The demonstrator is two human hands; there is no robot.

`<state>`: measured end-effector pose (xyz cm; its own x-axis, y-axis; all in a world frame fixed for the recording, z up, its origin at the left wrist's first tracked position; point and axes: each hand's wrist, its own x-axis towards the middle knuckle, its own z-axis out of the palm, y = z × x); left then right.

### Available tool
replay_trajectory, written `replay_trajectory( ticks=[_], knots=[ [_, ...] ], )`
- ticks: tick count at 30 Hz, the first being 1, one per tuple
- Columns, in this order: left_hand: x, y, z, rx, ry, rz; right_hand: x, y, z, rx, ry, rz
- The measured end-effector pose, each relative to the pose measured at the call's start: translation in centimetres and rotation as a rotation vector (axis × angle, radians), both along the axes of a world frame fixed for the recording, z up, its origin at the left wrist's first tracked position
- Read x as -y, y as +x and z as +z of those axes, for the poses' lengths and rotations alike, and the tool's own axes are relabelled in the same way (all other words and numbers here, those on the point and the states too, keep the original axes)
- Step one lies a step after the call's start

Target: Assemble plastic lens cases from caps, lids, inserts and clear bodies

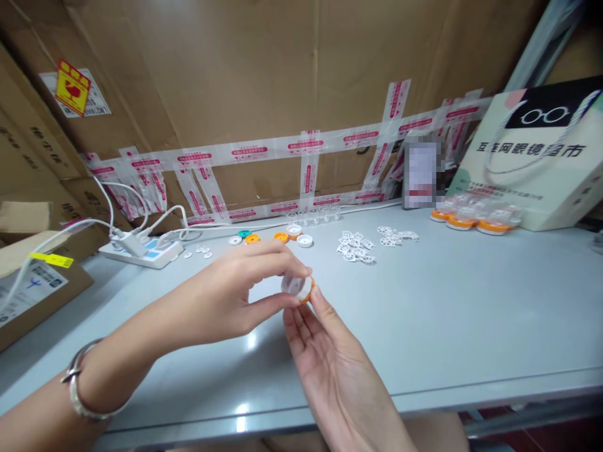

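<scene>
Between both hands, above the table, is a small round container (pixel 296 286) with a clear, see-through cover and an orange rim; something white shows inside. My left hand (pixel 235 282) pinches its clear side between thumb and fingers. From below and the right, my right hand (pixel 332 358) grips the orange rim with its thumb and fingertips. Behind the hands lie orange rings (pixel 252 239), a green ring (pixel 244 233) and white round caps (pixel 304 240). Clear cups (pixel 315 217) stand in a row at the back. White openwork plastic pieces (pixel 355 247) are heaped right of the hands.
Several clear-topped orange containers (pixel 475 220) sit at the right, by a paper bag (pixel 532 157). A phone (pixel 421 172) leans against the large cardboard box (pixel 264 75). At the left are a power strip (pixel 162 254) with white cables and an open carton (pixel 42 282).
</scene>
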<state>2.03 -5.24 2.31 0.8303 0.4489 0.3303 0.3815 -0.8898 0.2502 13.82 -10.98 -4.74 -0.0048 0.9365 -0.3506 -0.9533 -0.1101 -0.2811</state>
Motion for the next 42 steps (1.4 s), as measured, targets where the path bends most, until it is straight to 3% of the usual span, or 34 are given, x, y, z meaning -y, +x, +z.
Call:
replay_trajectory(
  ticks=[9,16,24,31,42],
  knots=[
    [0.3,0.3,-0.1,0.004,0.022,0.039,0.0,0.0,-0.4,-0.004,0.065,-0.016],
    [0.1,-0.1,0.2,-0.019,-0.047,-0.051,0.2,-0.2,-0.5,0.021,0.138,-0.005],
    [0.3,0.1,0.0,-0.001,0.008,0.028,0.1,-0.2,-0.5,0.027,0.113,-0.003],
    [0.1,-0.1,0.2,-0.027,-0.046,-0.069,0.0,-0.1,-0.3,0.006,0.064,-0.012],
    [-0.6,-0.4,0.0,-0.037,-0.097,-0.032,0.0,0.0,-0.3,-0.017,0.024,0.028]
  ],
)
